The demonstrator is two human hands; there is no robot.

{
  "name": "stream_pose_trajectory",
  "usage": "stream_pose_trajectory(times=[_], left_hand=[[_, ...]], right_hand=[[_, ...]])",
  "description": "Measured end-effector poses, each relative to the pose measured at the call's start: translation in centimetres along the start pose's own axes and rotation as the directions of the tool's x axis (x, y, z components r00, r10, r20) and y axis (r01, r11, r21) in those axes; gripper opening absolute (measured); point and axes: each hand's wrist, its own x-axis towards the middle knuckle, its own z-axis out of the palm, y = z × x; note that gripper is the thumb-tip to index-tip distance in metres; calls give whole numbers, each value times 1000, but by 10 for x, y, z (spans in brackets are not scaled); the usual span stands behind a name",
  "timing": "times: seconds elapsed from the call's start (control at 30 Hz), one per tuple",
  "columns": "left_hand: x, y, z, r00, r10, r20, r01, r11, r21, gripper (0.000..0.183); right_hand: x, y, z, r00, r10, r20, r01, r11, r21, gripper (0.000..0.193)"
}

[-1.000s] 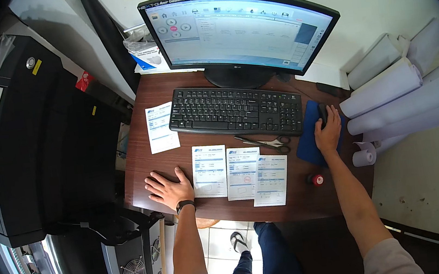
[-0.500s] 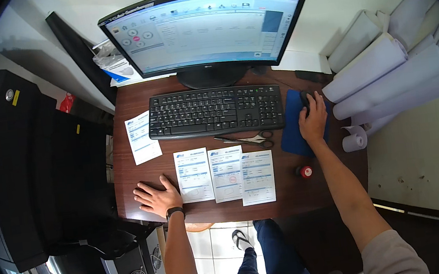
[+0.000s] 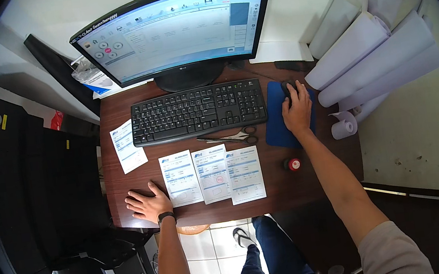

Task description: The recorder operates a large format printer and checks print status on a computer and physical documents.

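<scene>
My left hand [image 3: 150, 202] lies flat on the brown desk with its fingers spread, just left of three printed forms, and holds nothing. The left form [image 3: 181, 180] and the middle form [image 3: 214, 184], which bears a red stamp mark, lie beside the right form [image 3: 246, 177]. Over a dark computer mouse [image 3: 286, 88] my right hand [image 3: 298, 110] is curved, partly hiding it. Beneath the mouse is a blue mouse pad [image 3: 280, 132]. A black keyboard [image 3: 198, 111] sits left of the pad. Scissors [image 3: 238, 135] lie below the keyboard, blades pointing left.
A monitor [image 3: 174, 33] with a program window stands behind the keyboard. Another form [image 3: 129, 148] lies at the keyboard's left end. A round red-topped stamp [image 3: 292, 164] stands near my right forearm. White paper rolls [image 3: 355, 60] lean at right; a large black machine [image 3: 44, 186] flanks the left.
The whole view has shifted and tilted slightly, with the desk and monitor now farther left in the picture. Both hands keep their places, left on the desk and right on the mouse.
</scene>
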Motion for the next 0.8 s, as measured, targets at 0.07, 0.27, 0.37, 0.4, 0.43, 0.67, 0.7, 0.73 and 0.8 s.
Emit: stream_pose_trajectory(times=[0.07,0.27,0.37,0.4,0.43,0.67,0.7,0.73,0.8], left_hand=[[0,-1,1,1000,2,-10,-2,1000,-3,88],[0,-1,2,1000,-3,-11,3,1000,-5,87],[-1,0,1,1000,-1,-11,1,1000,-10,87],[-1,0,1,1000,2,-15,-2,1000,-13,87],[-1,-1,1,1000,6,-12,-6,1000,-3,87],[0,-1,3,1000,-3,-20,2,1000,-17,88],[0,-1,3,999,-5,-35,5,1000,-1,88],[0,0,3,999,-11,-30,12,1000,23,87],[-1,0,3,999,-12,-42,13,1000,10,87]], right_hand=[[0,0,0,1000,7,2,-7,1000,-2,46],[0,2,1,1000,-13,-15,13,999,42,45],[0,2,2,999,-18,-34,19,999,43,44],[0,2,2,999,-21,-34,22,999,40,45],[-1,2,2,999,-11,-31,12,999,30,45],[-1,1,2,1000,-3,-19,3,1000,24,45],[-1,2,2,1000,-5,-20,5,1000,25,45],[-1,2,2,1000,-4,-27,4,1000,22,45],[-1,3,3,1000,-8,-19,8,999,31,45]])
